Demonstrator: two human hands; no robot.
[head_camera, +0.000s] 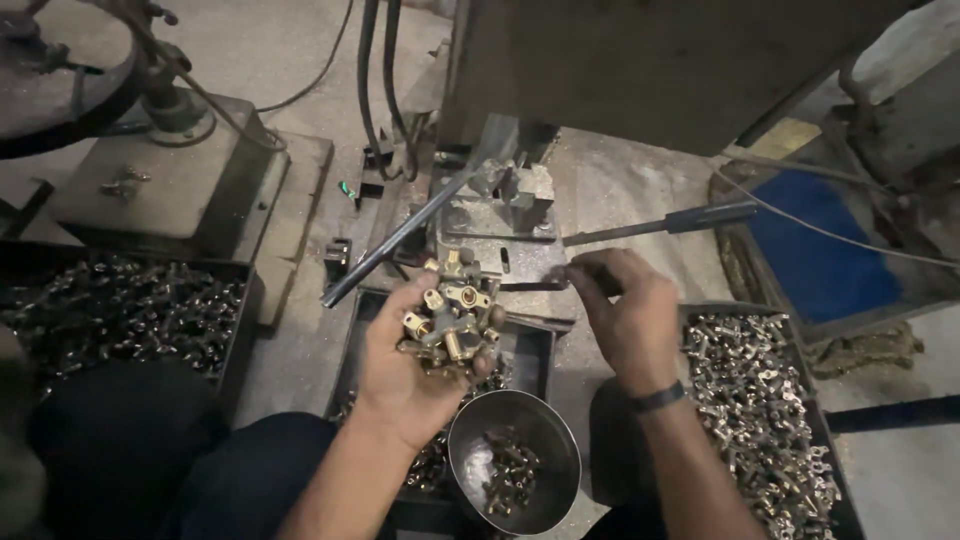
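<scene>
Your left hand (415, 345) is cupped palm-up, closed around a heaped cluster of brass fittings (450, 315), held just in front of the machine's fixture block (500, 205). Your right hand (625, 310) sits to the right of that heap, fingers pinched narrow near the fixture's base plate; whether a single fitting is between them, I can't tell from here. It looks like the feeding step: one piece at a time going from the handful to the clamp. A long lever (395, 240) slants down left of the fixture, and a dark-handled bar (690, 220) points in from the right. The next move seems to call for a clean pick from the cluster and a square seat in the block, with fingers clear of the bar. Near you, a steel bowl (515, 500) holds a few pieces; the tray (770, 400) at right and the tray (120, 310) at left are loaded with fittings.
</scene>
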